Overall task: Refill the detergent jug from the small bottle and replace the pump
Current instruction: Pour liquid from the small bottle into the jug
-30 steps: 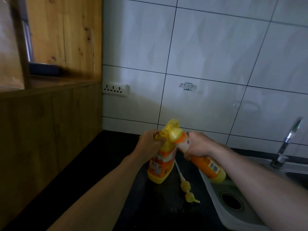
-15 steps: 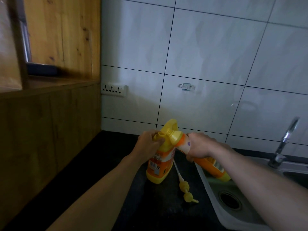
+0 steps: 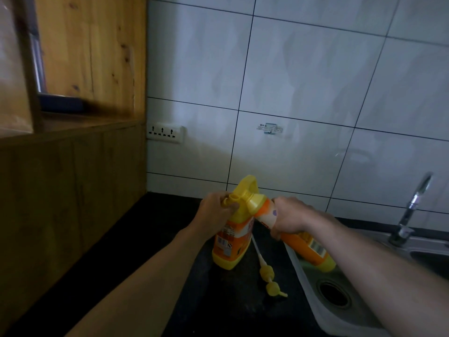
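Two orange-and-yellow containers meet mouth to mouth: the detergent jug (image 3: 232, 237) stands on the dark tabletop (image 3: 150, 239), its neck pinched by the left hand (image 3: 215, 216), fingers closed around it. The right hand (image 3: 289, 218) wraps the small bottle (image 3: 298, 235), tipped so its neck rests at the jug's opening. Both look like smooth plastic, likely slick if soapy; the filling jug probably gets heavier, so hold low. Below the fingers, near the sink (image 3: 313, 305), lies the pump (image 3: 267, 276).
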